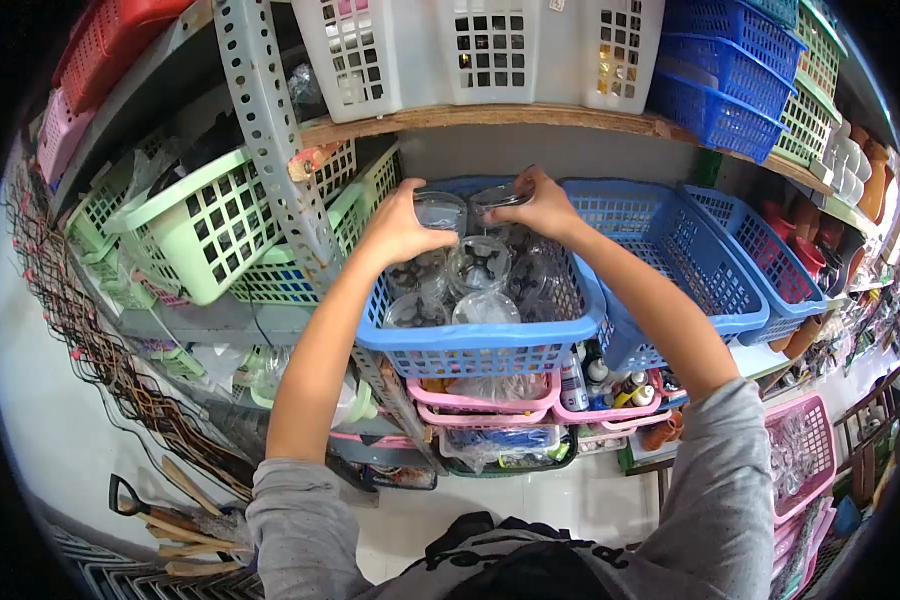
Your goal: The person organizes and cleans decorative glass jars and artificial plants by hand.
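A blue plastic basket (480,335) stands on the shelf in front of me, filled with clear round containers (480,265). My left hand (402,228) is closed around a clear round container (440,212) at the back left of the basket, thumb at its near side. Beside it, my right hand (544,206) grips another clear round container (493,200) near the back rim, thumb in front and fingers behind. More of these containers lie below and in front of both hands, some with dark patterned bottoms showing.
Two more blue baskets (660,230) stand to the right. Light green baskets (205,225) sit left, behind a perforated metal post (260,110). Overhead runs a wooden shelf edge (490,117) bearing white baskets (490,50). Pink baskets (485,400) with bottles are below.
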Tool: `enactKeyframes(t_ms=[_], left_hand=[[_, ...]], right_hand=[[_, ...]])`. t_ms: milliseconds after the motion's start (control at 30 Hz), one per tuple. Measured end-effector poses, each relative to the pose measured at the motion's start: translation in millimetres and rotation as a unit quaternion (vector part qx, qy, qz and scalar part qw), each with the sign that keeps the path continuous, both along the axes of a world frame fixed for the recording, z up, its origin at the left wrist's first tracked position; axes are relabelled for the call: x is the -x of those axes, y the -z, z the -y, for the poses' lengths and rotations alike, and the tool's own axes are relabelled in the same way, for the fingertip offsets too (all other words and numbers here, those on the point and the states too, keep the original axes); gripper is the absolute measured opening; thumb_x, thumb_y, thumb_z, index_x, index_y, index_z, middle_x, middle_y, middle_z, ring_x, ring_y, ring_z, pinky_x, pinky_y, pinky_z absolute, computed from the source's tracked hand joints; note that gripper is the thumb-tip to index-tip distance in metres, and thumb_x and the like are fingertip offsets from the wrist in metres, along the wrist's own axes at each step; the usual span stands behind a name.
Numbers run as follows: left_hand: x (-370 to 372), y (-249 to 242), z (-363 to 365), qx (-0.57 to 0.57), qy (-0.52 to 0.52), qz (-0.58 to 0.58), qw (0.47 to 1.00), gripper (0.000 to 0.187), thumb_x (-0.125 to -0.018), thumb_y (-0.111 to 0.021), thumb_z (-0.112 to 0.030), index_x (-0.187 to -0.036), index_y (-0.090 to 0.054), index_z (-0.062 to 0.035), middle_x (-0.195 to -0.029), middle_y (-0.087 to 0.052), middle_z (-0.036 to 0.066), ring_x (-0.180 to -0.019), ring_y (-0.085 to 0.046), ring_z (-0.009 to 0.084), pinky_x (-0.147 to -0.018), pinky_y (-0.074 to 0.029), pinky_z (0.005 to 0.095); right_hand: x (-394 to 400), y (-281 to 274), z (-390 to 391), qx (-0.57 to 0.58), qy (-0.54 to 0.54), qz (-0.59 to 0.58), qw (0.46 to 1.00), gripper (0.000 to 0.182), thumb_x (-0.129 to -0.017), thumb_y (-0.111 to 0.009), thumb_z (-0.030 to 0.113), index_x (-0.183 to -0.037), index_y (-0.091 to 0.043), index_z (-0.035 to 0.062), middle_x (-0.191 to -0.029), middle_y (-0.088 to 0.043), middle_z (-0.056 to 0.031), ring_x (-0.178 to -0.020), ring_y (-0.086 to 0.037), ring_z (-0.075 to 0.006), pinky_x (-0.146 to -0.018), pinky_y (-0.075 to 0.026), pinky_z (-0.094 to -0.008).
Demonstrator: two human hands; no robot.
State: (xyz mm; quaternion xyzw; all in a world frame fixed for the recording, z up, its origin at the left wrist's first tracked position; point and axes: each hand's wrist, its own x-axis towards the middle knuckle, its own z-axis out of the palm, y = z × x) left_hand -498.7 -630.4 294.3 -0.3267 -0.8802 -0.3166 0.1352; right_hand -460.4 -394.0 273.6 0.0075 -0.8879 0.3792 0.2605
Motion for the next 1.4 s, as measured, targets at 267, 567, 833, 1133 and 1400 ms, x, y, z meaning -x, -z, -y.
enactKeyframes(t_ms=[267,567,833,1133,1400], left_hand=[[68,13,-21,0.074,-0.075,0.048,0.993,0.103,-0.047,-0.082,-0.044,-0.125,-0.041,0.0103,-0.120,-0.053,0.025,-0.111,-0.054,0.0320,-0.095,-0.043,0.0336],[88,38,-34,0.121,-0.139,0.049,0.982,0.101,-0.049,-0.081,-0.049,-0.123,-0.044,0.0096,-0.124,-0.050,0.026,-0.116,-0.050,0.0341,-0.098,-0.041,0.0348],[99,39,-36,0.160,-0.102,0.149,0.971,0.120,-0.058,-0.077,-0.054,-0.137,-0.018,0.0141,-0.144,-0.015,0.034,-0.134,-0.026,0.0394,-0.108,-0.030,0.0364],[97,52,-34,0.216,-0.090,0.165,0.958,0.116,-0.069,-0.056,-0.071,-0.139,-0.016,0.0115,-0.145,-0.011,0.032,-0.138,-0.014,0.0381,-0.111,-0.022,0.0365],[61,37,-24,0.300,-0.096,0.087,0.945,0.094,-0.083,-0.044,-0.063,-0.140,-0.019,0.0073,-0.146,-0.014,0.030,-0.138,-0.014,0.0381,-0.112,-0.017,0.0444]], right_hand=[[45,19,10,0.000,0.015,0.072,0.997,0.093,-0.040,-0.085,0.047,-0.106,-0.050,-0.0082,-0.097,-0.061,-0.0196,-0.090,-0.061,-0.0298,-0.079,-0.049,-0.0323],[63,36,8,-0.010,0.014,0.095,0.995,0.098,-0.039,-0.086,0.048,-0.108,-0.047,-0.0101,-0.100,-0.060,-0.0226,-0.096,-0.060,-0.0323,-0.084,-0.048,-0.0339],[67,47,2,-0.035,0.001,0.117,0.993,0.101,-0.042,-0.086,0.048,-0.112,-0.044,-0.0110,-0.106,-0.059,-0.0243,-0.103,-0.058,-0.0345,-0.088,-0.046,-0.0355],[57,41,11,-0.009,-0.007,0.149,0.989,0.103,-0.054,-0.079,0.057,-0.120,-0.040,-0.0120,-0.114,-0.054,-0.0273,-0.112,-0.052,-0.0361,-0.096,-0.042,-0.0370],[44,29,18,-0.174,-0.001,0.229,0.958,0.084,-0.087,-0.044,0.057,-0.135,-0.027,-0.0090,-0.145,-0.021,-0.0280,-0.136,-0.020,-0.0396,-0.110,-0.023,-0.0433]])
